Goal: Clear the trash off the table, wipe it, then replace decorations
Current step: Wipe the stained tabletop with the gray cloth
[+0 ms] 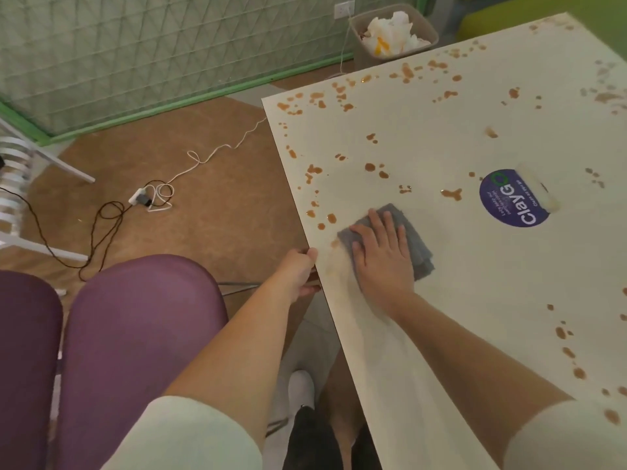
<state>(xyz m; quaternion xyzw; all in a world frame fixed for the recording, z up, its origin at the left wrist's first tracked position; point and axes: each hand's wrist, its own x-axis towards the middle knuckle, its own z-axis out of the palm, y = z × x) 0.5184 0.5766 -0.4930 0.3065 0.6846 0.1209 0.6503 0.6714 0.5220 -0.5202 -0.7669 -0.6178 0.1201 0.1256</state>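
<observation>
- Trash looks cleared: no litter shows on the white rectangular table top (475,266), and the beige plastic waste bin (393,32) on the floor beyond the table's far corner holds crumpled white paper.
- Wiping is under way. The right hand (381,256) lies flat, fingers straight and spread, pressing the folded grey cloth (417,245) onto the table near its left edge.
- The left hand (298,269) grips that same table edge just beside the cloth, thumb on top and fingers curled underneath, apparently steadying it.
- The strip of table from the cloth back toward the person looks smeared but free of drops, so I judge a small part wiped.
- Most is left: brown liquid splashes (451,193) dot the table beyond the cloth, along the left edge, across the far end and down the right side.
- A round blue sticker reading "ClayGo" (514,198) lies on the table past the cloth, with a pale oblong object (539,191) at its far rim; what that is I cannot tell.
- No decorations are in view, so replacing them is not yet begun.
</observation>
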